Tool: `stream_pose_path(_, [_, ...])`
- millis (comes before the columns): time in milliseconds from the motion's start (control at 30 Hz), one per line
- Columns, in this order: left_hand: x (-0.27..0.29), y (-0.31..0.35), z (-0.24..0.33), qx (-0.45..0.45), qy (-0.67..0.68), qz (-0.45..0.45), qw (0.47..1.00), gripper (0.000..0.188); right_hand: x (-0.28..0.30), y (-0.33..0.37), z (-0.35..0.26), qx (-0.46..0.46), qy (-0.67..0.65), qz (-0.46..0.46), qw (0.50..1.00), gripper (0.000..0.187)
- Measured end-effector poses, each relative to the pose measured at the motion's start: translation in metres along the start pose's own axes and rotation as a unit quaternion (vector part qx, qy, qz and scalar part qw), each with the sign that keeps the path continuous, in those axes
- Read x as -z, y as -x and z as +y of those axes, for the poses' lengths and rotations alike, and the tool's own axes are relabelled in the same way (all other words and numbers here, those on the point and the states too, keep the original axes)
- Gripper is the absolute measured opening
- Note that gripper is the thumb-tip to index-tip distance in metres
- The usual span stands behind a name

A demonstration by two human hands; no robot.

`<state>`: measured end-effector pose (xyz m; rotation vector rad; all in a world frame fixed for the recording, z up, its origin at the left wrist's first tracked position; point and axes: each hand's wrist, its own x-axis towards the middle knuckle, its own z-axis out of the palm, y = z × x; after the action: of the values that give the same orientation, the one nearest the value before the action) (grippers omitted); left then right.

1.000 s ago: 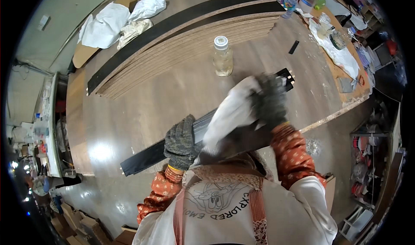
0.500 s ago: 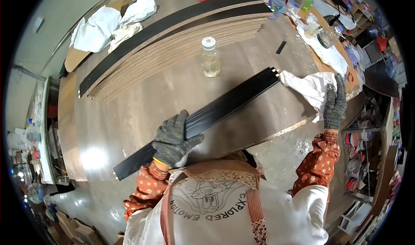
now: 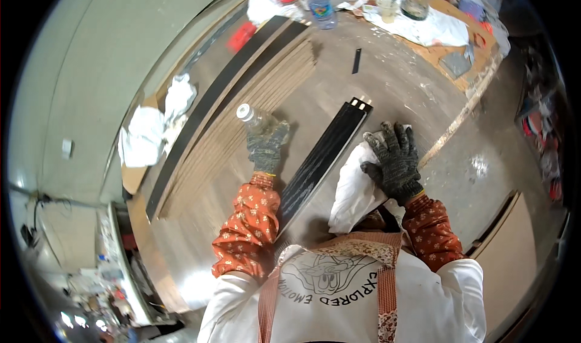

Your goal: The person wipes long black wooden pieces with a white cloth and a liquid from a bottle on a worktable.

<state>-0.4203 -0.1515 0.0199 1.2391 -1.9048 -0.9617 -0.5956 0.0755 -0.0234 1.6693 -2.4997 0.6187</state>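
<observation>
My left hand (image 3: 266, 152), in a grey knit glove, is wrapped round a clear glass jar (image 3: 259, 121) with a white lid. The jar leans a little, and the glove hides its lower part. My right hand (image 3: 394, 161), gloved alike, lies with spread fingers on a crumpled white cloth (image 3: 354, 189) near the table's front edge. Between the two hands a black board (image 3: 324, 158) slants across the table. Pale pegs stick out of its far end; my left sleeve and the apron cover its near end.
Stacked boards (image 3: 242, 113) with black top pieces lie to the left. White rags (image 3: 142, 134) rest behind them. A small black strip (image 3: 356, 61) lies beyond the board. At the far right, a plastic bottle (image 3: 321, 7), glass jars (image 3: 415, 4) and a white sheet (image 3: 433, 31) sit on the table.
My left hand has left the black board and taken hold of the jar. My right hand has brought the cloth inward and opened over it. The view has turned, and the board now points more steeply away.
</observation>
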Motion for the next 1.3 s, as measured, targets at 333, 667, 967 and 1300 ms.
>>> stream_pose_path(333, [-0.007,-0.036,0.014,-0.354,-0.43,-0.257,0.79,0.056,-0.004,0.006,0.009,-0.026,-0.067,0.073,0.995,0.053])
stream_pose_path(667, [-0.03,-0.052,0.063,-0.28,-0.471,-0.349,0.76,0.067,-0.004,0.001,0.016,-0.019,-0.129,0.087,0.988,0.048])
stream_pose_path(967, [-0.024,-0.065,0.046,-0.172,-0.47,-0.385,0.776,0.08,-0.009,0.005,0.014,-0.009,-0.124,0.106,0.987,0.048])
stream_pose_path(1300, [-0.051,-0.118,0.003,-0.287,-0.283,-0.234,0.885,0.076,-0.007,0.008,0.014,-0.028,-0.1,0.092,0.99,0.048])
